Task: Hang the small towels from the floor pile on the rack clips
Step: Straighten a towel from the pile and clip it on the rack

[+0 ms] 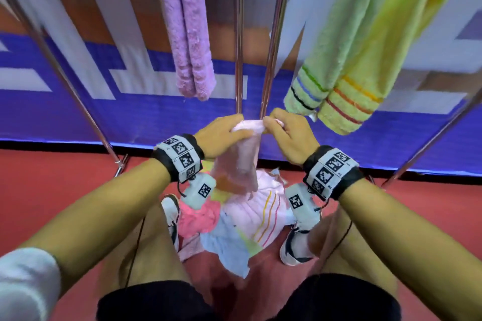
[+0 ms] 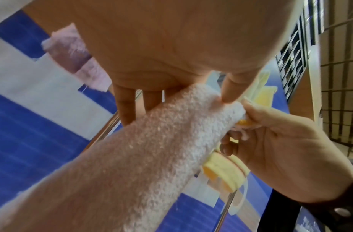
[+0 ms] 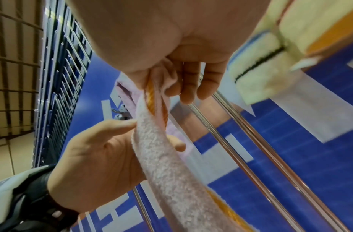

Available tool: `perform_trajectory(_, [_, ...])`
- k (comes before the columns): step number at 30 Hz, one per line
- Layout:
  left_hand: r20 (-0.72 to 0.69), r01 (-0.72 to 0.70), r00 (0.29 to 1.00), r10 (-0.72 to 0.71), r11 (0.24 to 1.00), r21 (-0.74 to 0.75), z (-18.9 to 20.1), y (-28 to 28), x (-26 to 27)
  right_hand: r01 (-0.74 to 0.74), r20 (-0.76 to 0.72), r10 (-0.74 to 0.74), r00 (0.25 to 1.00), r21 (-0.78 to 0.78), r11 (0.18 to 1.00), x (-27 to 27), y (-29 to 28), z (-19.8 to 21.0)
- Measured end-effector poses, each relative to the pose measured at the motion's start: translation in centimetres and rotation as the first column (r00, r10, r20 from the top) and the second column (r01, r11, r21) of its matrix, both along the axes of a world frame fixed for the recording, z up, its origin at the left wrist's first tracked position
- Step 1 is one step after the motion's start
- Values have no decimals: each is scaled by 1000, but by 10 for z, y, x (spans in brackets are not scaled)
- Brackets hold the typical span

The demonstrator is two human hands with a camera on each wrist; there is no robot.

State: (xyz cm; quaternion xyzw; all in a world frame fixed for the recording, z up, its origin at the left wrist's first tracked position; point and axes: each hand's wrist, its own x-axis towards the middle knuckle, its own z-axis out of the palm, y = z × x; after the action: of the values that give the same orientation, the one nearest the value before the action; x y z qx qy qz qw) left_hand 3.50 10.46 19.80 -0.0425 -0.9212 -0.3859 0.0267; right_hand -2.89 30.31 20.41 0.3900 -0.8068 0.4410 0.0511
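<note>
Fingers (image 1: 234, 135) of both hands pinching one pink towel (image 1: 241, 161), two towels hanging

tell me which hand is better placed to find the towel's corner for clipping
Right, probably. The right hand pinches the pink towel at its end, by the orange-striped edge. The left hand holds it just below, so it seems better suited to steadying.

From my feed: both wrists wear black straps (image 1: 167, 164) with grey blocks covered in black-and-white square tags, plus a small tagged camera pod (image 1: 199, 189) hanging under each on a thin black cable. White sleeve (image 1: 26, 281), black shorts (image 1: 156, 302), white sneakers (image 1: 294, 247) with dark trim.
</note>
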Motion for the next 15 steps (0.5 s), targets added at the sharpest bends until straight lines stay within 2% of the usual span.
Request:
perform_trajectory(4, [-44,-10,999,12,999,53,53,4,5,57,-102,-69,992,-124,991,3,5,52])
perform_trajectory(7, [-184,-32,983,16,996,-82,95,5,7,51,-183,-83,980,-175,983,2,10,94])
perform_trajectory(11, [-363,-127,929,65,981,-148,154,4,14,86,-260,-141,955,-213,973,3,15,141])
perform_trajectory(15, [-518,-237,841,158,967,-90,198,0,21,133,-204,-212,956,-344,929,8,21,181])
